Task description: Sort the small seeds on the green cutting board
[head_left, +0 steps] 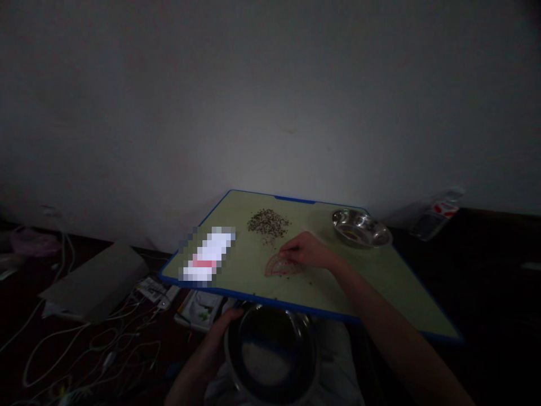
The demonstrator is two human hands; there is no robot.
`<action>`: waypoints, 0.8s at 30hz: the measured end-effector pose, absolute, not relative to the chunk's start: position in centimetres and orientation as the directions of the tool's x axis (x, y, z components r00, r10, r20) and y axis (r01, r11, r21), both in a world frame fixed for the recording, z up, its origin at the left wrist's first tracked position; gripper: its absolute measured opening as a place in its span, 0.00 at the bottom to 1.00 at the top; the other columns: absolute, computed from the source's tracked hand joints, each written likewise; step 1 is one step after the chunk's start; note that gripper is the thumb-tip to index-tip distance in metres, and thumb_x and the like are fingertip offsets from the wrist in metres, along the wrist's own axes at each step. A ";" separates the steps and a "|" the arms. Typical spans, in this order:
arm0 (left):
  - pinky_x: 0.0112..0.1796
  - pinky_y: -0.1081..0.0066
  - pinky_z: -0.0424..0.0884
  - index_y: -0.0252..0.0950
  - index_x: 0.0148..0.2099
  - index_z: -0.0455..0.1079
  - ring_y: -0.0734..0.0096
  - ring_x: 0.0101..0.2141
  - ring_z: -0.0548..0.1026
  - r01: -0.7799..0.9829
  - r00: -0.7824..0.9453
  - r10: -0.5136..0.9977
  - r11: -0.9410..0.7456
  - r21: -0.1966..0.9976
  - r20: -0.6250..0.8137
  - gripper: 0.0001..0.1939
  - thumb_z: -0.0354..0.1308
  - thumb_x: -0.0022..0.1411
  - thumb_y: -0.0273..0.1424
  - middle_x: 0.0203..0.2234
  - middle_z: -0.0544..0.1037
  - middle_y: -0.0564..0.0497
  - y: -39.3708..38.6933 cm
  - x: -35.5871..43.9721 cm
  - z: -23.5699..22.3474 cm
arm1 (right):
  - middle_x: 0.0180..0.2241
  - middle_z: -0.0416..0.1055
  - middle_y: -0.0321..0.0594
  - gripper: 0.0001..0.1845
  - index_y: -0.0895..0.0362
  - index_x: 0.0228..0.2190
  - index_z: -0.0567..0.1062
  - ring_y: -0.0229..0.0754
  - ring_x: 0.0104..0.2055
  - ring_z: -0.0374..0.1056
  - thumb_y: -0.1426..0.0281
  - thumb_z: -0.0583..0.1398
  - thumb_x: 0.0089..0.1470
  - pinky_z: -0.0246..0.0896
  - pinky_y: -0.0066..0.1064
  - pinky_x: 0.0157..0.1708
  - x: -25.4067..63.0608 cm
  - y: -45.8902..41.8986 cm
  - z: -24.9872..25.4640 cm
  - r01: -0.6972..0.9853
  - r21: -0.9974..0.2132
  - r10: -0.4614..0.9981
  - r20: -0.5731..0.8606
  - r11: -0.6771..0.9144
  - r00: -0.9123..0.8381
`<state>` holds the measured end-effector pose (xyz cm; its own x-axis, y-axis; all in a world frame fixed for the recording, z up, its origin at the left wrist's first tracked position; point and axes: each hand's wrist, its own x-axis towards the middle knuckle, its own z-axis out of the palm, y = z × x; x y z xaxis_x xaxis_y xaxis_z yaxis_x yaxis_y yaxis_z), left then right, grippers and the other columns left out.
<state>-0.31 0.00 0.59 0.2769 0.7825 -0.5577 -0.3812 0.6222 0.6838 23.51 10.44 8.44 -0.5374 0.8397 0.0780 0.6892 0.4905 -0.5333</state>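
Observation:
On the blue-edged, pale green tabletop [338,293], my right hand [307,250] is closed on a clear protractor with red markings [274,267], which lies against the surface. A few small dark grains are scattered around it. Just beyond is a loose pile of mixed dark and light grains or seeds [268,223]; their exact kind is too small to tell. Below the near table edge, my left hand [226,330] grips the left rim of a round metal bowl [313,349]. This bowl sits at my lap, its dark inside facing up.
A second shiny metal bowl [363,230] stands at the tabletop's right rear. On the left lies a bright, pixelated flat object [209,256]. Tangled cables [114,338] and a grey box [99,279] occupy the floor side at left. A plastic bottle [437,214] is at far right.

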 end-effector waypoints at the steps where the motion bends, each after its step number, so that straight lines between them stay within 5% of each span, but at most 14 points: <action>1: 0.33 0.69 0.65 0.34 0.23 0.74 0.68 0.23 0.74 -0.387 0.265 0.774 0.632 0.672 -0.575 0.08 0.59 0.46 0.34 0.19 0.80 0.53 0.0 -0.3 0.7 | 0.17 0.67 0.33 0.14 0.60 0.27 0.78 0.30 0.20 0.56 0.67 0.54 0.50 0.47 0.22 0.21 23.5 10.4 8.5 0.693 -0.530 0.842 0.077 0.489 -0.535; 24: 0.33 0.71 0.67 0.34 0.26 0.75 0.69 0.26 0.75 -0.378 0.307 0.770 0.638 0.671 -0.560 0.09 0.58 0.48 0.35 0.19 0.80 0.54 0.2 -0.6 -0.3 | 0.19 0.71 0.35 0.13 0.60 0.28 0.79 0.32 0.21 0.62 0.68 0.56 0.49 0.52 0.22 0.23 23.7 10.6 8.3 0.675 -0.544 0.812 0.020 0.498 -0.583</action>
<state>-0.59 0.18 -0.34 0.3066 0.7699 -0.5596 -0.3776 0.6381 0.6710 23.75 10.58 8.32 -0.5829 0.8123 0.0196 0.6753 0.4978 -0.5443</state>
